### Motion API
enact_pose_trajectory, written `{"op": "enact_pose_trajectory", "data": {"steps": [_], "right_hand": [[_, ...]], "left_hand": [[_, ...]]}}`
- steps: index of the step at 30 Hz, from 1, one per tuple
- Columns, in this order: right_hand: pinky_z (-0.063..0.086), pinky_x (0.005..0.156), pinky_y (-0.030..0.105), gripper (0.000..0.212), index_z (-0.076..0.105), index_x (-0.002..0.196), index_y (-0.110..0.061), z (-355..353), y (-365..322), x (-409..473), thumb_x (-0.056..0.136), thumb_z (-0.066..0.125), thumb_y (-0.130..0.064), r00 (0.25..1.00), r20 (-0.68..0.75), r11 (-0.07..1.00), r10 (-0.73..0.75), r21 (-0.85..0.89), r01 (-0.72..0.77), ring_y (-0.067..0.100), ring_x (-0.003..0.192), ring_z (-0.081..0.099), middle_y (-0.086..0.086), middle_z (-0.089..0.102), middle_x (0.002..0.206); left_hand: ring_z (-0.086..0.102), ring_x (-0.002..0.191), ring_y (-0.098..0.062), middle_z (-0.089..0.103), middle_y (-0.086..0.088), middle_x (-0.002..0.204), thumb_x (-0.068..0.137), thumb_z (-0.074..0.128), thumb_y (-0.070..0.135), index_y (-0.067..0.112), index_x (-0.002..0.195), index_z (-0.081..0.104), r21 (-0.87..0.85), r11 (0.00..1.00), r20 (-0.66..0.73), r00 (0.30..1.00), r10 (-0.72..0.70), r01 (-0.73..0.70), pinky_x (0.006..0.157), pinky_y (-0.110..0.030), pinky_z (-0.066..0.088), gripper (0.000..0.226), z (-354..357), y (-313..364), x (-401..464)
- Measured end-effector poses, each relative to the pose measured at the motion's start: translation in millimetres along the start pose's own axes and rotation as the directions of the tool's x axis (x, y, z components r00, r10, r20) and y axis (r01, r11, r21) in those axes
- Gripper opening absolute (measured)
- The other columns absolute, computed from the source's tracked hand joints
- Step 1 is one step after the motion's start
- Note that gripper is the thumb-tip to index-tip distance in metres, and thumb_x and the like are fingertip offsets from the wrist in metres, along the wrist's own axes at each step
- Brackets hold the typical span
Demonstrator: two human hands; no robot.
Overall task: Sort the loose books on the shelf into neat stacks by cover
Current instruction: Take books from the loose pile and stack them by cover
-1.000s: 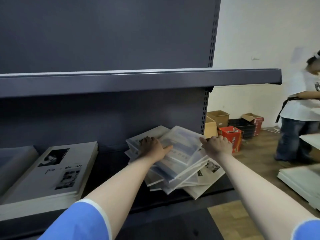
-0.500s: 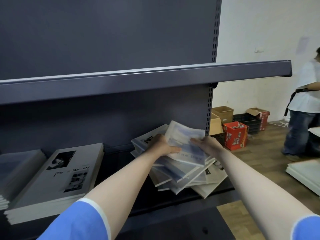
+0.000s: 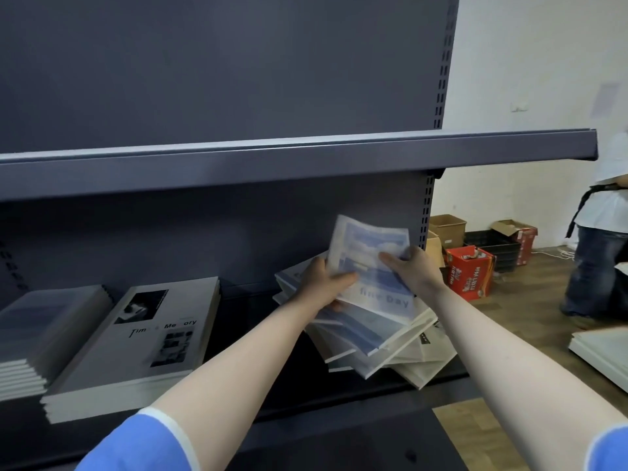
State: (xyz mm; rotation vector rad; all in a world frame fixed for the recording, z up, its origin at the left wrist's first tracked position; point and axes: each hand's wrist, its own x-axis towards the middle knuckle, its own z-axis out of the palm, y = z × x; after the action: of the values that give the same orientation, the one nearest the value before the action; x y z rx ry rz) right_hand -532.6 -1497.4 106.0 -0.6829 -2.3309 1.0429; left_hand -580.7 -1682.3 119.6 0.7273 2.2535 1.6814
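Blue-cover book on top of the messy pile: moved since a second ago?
Yes. The blue-cover book has lifted off the loose pile, its far edge tilted up toward the perforated shelf upright, held by both hands.

White wall (image 3: 530, 62), wooden floor (image 3: 530, 321) (cardboard boxes (image 3: 470, 271) along it)

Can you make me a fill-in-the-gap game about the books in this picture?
1. Both hands, left hand and right hand, hold a book with a ____ cover.
2. The blue book is lifted above a ____ pile of books.
3. The messy pile lies on the shelf to the ____ of the neat black-and-white stack.

Missing words: blue; messy; right
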Motion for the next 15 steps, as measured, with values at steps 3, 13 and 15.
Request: {"op": "enact_pose_trajectory", "data": {"steps": [3,13,15], "right_hand": [[0.056,0.07,0.04,0.034,0.057,0.079,-0.018,8,-10,0,0.082,0.064,-0.051,1.0,0.015,0.999,-0.025,0.03,0.025,0.022,0.073,0.065,0.003,0.066,0.078],[0.034,0.043,0.02,0.038,0.045,0.061,-0.022,80,-77,-27,0.084,0.07,-0.039,0.996,0.07,0.98,-0.047,0.196,0.033,0.003,0.045,0.048,-0.01,0.05,0.049],[0.035,0.052,0.025,0.034,0.05,0.065,-0.019,96,-93,-38,0.085,0.068,-0.04,0.99,0.114,0.977,-0.079,0.209,0.053,0.007,0.053,0.05,-0.005,0.053,0.058]], "left_hand": [[0.058,0.064,-0.009,0.059,0.001,0.086,0.085,0.069,0.022,0.013,0.095,0.048,-0.04,0.999,-0.006,1.0,-0.002,0.001,0.035,-0.014,0.043,0.025,-16,-2,-9],[0.06,0.061,-0.013,0.061,-0.005,0.089,0.085,0.068,0.024,0.008,0.099,0.049,-0.029,1.0,-0.137,0.99,-0.013,0.01,0.037,-0.017,0.045,0.028,-105,-28,-36],[0.06,0.054,-0.014,0.061,-0.008,0.09,0.087,0.066,0.024,0.007,0.1,0.048,-0.036,0.999,-0.167,0.985,-0.041,0.036,0.036,-0.017,0.043,0.028,-125,-35,-43]]}}
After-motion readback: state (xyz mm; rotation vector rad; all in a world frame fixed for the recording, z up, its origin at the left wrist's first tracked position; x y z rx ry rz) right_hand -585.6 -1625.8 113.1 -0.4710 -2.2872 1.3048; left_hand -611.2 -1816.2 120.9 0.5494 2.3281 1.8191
